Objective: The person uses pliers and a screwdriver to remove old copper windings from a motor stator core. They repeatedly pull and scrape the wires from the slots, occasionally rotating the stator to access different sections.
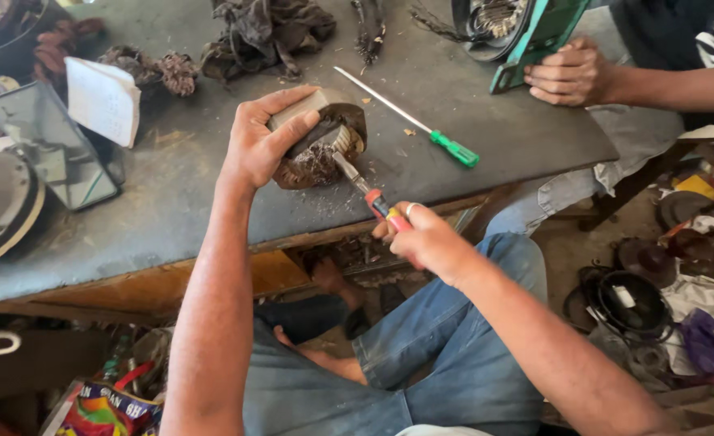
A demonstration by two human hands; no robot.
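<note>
Left hand (262, 144) around a motor stator (322, 147) on the workbench (212, 194), right hand (426, 238) on a red-handled screwdriver (365, 190).

Both arms are seen bare from the wrist up, with no sleeves in view. A pale ring is worn on a finger of the right hand (426, 238), near the middle of the frame. The left hand (262, 141), upper centre, is without rings or a watch. Blue denim jeans (454, 363) are worn, faded and creased, filling the lower centre; one leg is rolled into a cuff. A bare foot is glimpsed beneath.
</note>
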